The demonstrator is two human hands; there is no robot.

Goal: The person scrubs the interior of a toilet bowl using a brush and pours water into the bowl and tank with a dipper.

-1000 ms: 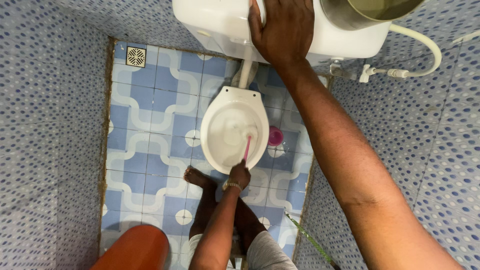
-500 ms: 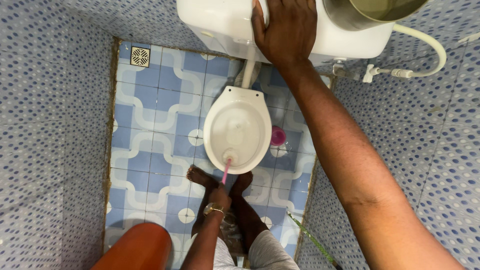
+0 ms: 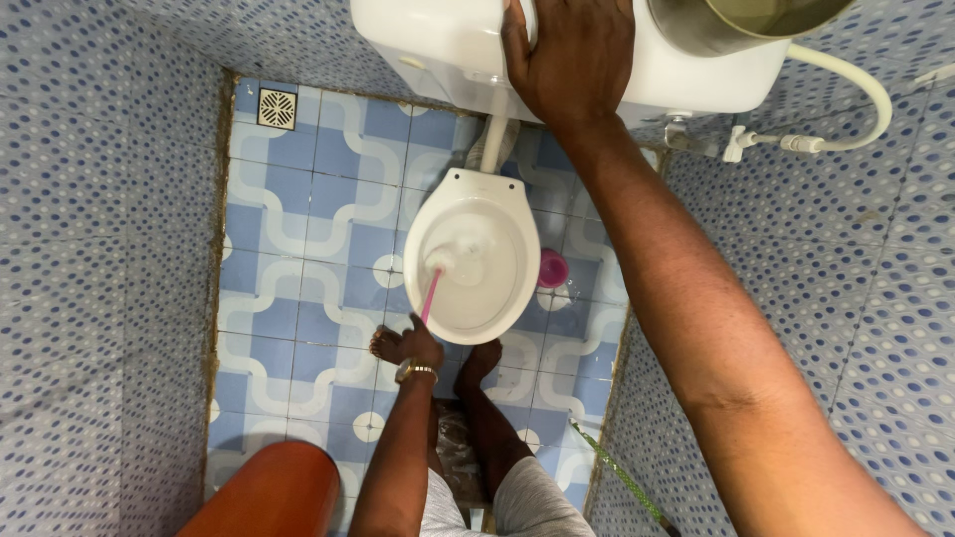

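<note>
Two hands are at work in my view. My left hand (image 3: pixel 420 348) is wrapped around the thin pink plastic handle of a toilet brush (image 3: pixel 434 283), whose white bristle head sits inside the white ceramic toilet bowl (image 3: pixel 487 298), pressed against the inner wall on the left side of the basin. The handle slants from the bowl's near rim down towards my grip, and a metal wristband (image 3: pixel 415 371) shows just below that hand. My right hand (image 3: pixel 577 55) lies flat, fingers spread, on top of the white plastic cistern (image 3: pixel 438 40) mounted on the wall above the bowl; it holds nothing, only rests there, with the arm running out to the lower right. My two bare feet stand on the floor just in front of the bowl. Beside the bowl on its right stands a small round pink object (image 3: pixel 553 268), touching the floor near the base. The floor is blue and white patterned tile (image 3: pixel 298 249), with a square metal drain grate (image 3: pixel 277 107) in the far left corner. An orange rounded container (image 3: pixel 274 492) sits at the bottom left, and a white flexible hose (image 3: pixel 856 85) curves off the cistern's right side
</note>
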